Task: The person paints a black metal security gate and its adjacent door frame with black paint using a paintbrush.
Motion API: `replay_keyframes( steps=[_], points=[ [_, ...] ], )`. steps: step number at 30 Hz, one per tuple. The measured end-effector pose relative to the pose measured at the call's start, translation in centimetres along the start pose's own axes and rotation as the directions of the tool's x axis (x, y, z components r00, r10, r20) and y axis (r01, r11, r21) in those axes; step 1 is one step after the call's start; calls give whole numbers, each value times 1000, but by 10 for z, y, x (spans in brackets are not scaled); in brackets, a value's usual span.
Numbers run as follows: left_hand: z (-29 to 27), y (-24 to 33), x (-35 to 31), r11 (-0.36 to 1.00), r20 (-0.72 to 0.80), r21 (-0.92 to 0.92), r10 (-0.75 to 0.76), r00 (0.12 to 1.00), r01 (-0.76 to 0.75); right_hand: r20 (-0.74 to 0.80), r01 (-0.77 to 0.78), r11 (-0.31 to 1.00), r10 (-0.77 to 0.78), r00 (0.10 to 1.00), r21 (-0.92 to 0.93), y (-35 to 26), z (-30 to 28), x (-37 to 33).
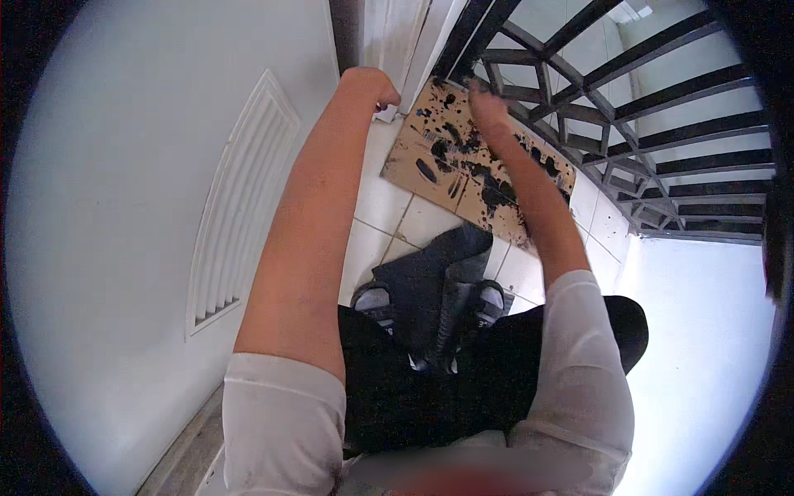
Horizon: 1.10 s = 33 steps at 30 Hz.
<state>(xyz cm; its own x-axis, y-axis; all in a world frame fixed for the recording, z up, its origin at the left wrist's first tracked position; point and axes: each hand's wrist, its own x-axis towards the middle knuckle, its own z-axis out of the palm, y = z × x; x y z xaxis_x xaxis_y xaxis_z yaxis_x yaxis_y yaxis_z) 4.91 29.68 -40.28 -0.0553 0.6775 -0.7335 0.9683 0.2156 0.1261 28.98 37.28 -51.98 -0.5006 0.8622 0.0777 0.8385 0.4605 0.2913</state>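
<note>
My left hand [372, 85] reaches far forward with its fingers curled, close to the foot of the white door frame [413, 58]. A small dark bit shows under those fingers, but what they hold, if anything, is hidden. To its right, my right hand [488, 110] is closed at the low corner of the black metal grille [546, 58]. Whatever is in it is too small and dim to name. Beneath my right arm lies a flattened cardboard sheet [397, 161], spattered with black paint.
A white door [141, 165] with a louvred vent [240, 207] stands on my left. The grille slants along the right, beside a pale wall [695, 331]. A dark cloth [422, 273] lies between my sandalled feet on white floor tiles [372, 198].
</note>
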Motion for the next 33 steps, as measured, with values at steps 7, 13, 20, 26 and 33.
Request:
replay_keyframes(
  steps=[7,13,20,26,33],
  points=[
    [-4,-7,2,1000,-47,-30,-5,999,3,-179,-1,994,21,984,110,70,-147,6],
    [-3,-10,13,999,-1,-53,0,1000,0,-212,-162,944,227,950,287,86,-229,3],
    [-6,0,3,999,-29,-48,7,1000,-9,-406,-14,997,41,913,70,58,-130,6],
    [-5,0,-4,999,-94,-18,-47,994,46,-260,7,890,125,957,456,60,-122,-2],
    [0,3,16,995,180,-94,35,983,-18,10,-90,660,125,992,746,97,-176,-12]
  ],
)
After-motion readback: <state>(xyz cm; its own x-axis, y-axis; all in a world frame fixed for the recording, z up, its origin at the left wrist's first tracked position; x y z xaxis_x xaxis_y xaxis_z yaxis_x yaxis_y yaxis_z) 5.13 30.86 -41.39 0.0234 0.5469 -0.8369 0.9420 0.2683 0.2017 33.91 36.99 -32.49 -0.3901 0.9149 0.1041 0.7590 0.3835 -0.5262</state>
